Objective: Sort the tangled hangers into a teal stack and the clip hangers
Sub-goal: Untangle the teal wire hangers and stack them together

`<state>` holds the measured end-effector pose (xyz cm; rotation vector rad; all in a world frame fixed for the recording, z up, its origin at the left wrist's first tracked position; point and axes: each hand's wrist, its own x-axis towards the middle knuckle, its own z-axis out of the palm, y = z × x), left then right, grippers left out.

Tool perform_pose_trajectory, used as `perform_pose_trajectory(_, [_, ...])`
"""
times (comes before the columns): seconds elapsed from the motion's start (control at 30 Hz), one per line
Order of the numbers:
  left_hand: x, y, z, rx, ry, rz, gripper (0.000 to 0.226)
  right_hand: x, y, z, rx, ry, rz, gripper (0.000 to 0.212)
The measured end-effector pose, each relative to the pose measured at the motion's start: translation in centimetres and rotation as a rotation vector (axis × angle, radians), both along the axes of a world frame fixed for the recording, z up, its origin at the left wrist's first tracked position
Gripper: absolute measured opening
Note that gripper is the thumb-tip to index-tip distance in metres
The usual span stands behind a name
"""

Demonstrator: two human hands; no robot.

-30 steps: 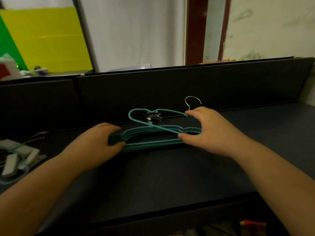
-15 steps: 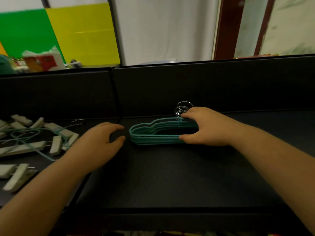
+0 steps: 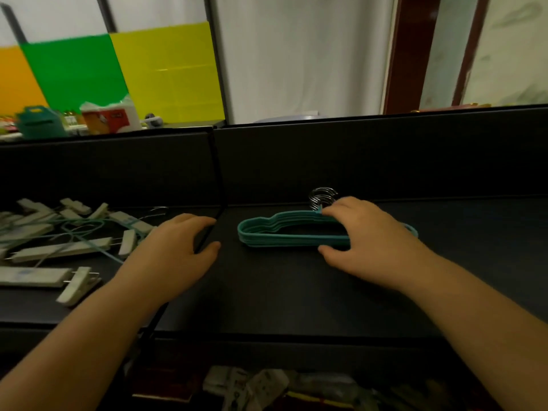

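- Here, the teal hangers (image 3: 284, 232) are lying in one neat stack on the dark table (image 3: 296, 292), towards the back, with their metal hooks (image 3: 321, 197) bunching together just behind the stack near the table's rear wall.
- The right hand (image 3: 367, 244) is grasping the right part of the stack: the fingers are curling over its far edge beside the hooks, and the thumb is pressing against its near edge.
- The left hand (image 3: 175, 250) is hovering or resting palm down to the left of the stack, apart from it, with its fingers loosely spread and holding nothing; whether it is touching the table is hard to tell.
- The clip hangers (image 3: 62, 235) are lying further left in a loose heap, their pale clips and bars tangling with thin teal wire.
- A dark seam (image 3: 218, 185) is running between the two sections of the table, passing under the left hand's fingertips.
- Behind the rear wall, green and yellow panels (image 3: 118, 69) are standing, with a few boxes (image 3: 109, 117) in front of them.
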<state>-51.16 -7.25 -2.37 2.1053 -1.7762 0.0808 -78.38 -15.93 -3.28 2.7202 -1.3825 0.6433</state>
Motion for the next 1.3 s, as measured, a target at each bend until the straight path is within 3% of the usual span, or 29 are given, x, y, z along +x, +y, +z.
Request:
perform_pose_trajectory(0.3, [4.2, 7.4, -1.3, -0.047, -0.03, 0.178, 0.059, 7.0, 4.9, -2.2, 0.02, -0.178, 0.129, 0.052])
perform_pose_trajectory(0.53, [13.9, 15.2, -1.6, -0.112, -0.083, 0.314, 0.063, 16.2, 9.1, -2.2, 0.006, -0.166, 0.187, 0.052])
perform_pose_trajectory(0.8, [27.7, 21.3, -1.3, -0.123, -0.06, 0.316, 0.065, 28.8, 14.3, -1.7, 0.026, -0.175, 0.144, 0.05])
perform_pose_trajectory(1.0, [33.6, 20.4, -1.4, -0.112, -0.034, 0.223, 0.065, 35.4, 15.3, -1.7, 0.025, -0.17, 0.094, 0.049])
perform_pose_trajectory(1.3, [39.4, 11.5, -0.1, -0.036, -0.078, 0.121, 0.067, 40.2, 10.0, -0.8, -0.015, -0.146, 0.009, 0.051])
